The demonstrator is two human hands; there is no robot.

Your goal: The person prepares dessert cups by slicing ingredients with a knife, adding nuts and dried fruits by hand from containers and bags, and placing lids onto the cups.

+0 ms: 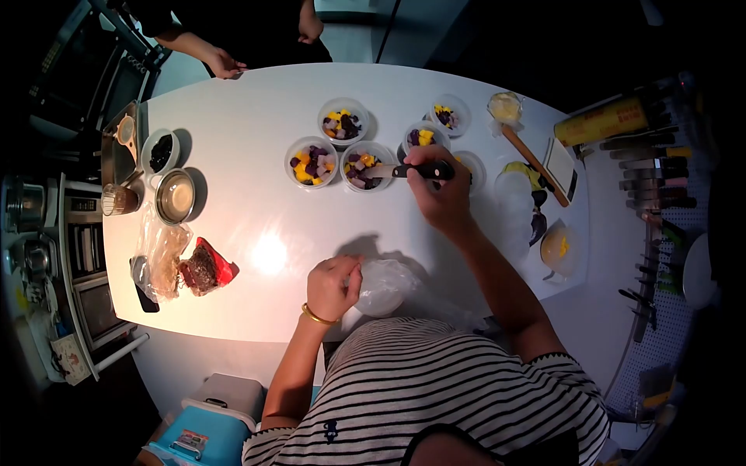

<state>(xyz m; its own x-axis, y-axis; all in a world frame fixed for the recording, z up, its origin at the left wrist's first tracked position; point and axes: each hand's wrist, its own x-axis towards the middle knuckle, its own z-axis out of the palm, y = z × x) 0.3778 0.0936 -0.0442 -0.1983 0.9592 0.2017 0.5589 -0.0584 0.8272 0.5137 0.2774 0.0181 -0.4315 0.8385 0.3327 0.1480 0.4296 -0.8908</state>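
Note:
My right hand is closed round the black handle of a knife. Its blade reaches left over a clear bowl of purple, yellow and pale pieces. Two similar bowls stand beside that one, a bowl behind it and a bowl to its left. My left hand, with a gold bracelet at the wrist, is raised near the table's front edge with its fingers curled. Beside it lies a clear plastic bag; whether the fingers hold any of it is hidden.
At the left are a dark-filled bowl, a metal bowl and a red packet. More filled cups, a wooden stick and a yellow-filled bowl are at the right. Another person's hand is at the far edge.

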